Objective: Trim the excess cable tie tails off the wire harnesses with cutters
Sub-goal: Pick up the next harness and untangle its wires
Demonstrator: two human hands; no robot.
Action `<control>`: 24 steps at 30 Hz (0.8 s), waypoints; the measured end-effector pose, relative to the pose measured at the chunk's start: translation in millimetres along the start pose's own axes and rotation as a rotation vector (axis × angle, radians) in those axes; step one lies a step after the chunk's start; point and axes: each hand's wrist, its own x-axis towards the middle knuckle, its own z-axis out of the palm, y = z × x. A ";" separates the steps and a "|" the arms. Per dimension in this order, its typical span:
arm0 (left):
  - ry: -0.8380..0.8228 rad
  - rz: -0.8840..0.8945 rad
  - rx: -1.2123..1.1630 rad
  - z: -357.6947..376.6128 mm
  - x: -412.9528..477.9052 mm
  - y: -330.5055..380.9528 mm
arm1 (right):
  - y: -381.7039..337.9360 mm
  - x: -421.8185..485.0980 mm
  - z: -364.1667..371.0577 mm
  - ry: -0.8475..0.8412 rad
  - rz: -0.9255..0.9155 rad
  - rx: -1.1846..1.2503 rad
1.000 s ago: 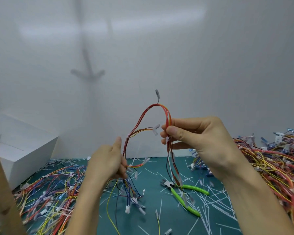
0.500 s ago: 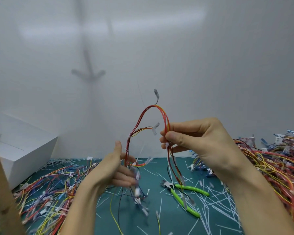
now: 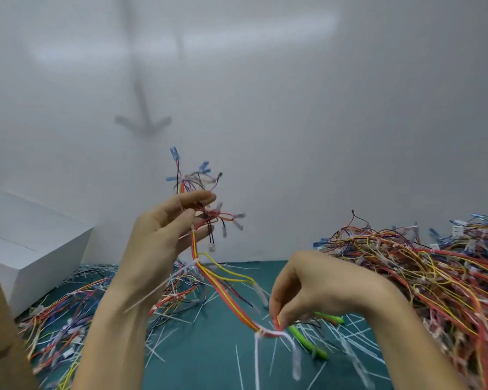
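Harness (image 3: 223, 294) hangs in the air above the middle of the desk (image 3: 209, 367), stretched on a slant between both hands. The left hand (image 3: 158, 243) is raised and clamped on its upper end, thumb and fingers pinching the wires just under a spray of blue connectors. The right hand (image 3: 307, 288) is low and nearer the desk, its fingertips pinching the red and yellow wires right beside a white tie (image 3: 265, 332). Holding it taut this way seems meant to let the tails (image 3: 256, 358) drop free of the wires, where they can be found and reached; they hang blurred below the tie. An upper tie (image 3: 192, 266) further up the harness also shows a tail sticking out to the lower left. Both hands are well apart and neither has the tool: the cutters (image 3: 307, 343), with green handles, lie on the desk just under and behind the right hand, so that hand would probably have to let go of the wires to pick them up. White offcuts (image 3: 358, 333) litter the desk around the cutters. A right heap (image 3: 434, 277) of harnesses fills the desk's right edge, and a flatter left heap (image 3: 62, 311) spreads along the left edge. Whether either heap is trimmed I cannot tell. A white box (image 3: 34, 249) stands at the far-left corner.
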 end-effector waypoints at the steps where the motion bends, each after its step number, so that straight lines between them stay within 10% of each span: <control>1: -0.010 0.047 0.010 1.0 -0.8 2.4 | -0.8 4.0 3.4 -0.003 0.019 -0.050; 9: 0.047 0.291 0.095 8.5 -4.4 14.3 | -8.7 19.8 23.6 0.002 0.087 -0.079; 14: 0.039 0.307 0.229 13.1 -3.5 10.2 | -10.8 17.3 12.6 0.370 0.093 -0.280; 24: -0.117 0.376 0.483 43.7 -7.2 -5.7 | -29.3 0.4 -4.2 1.039 -0.222 0.283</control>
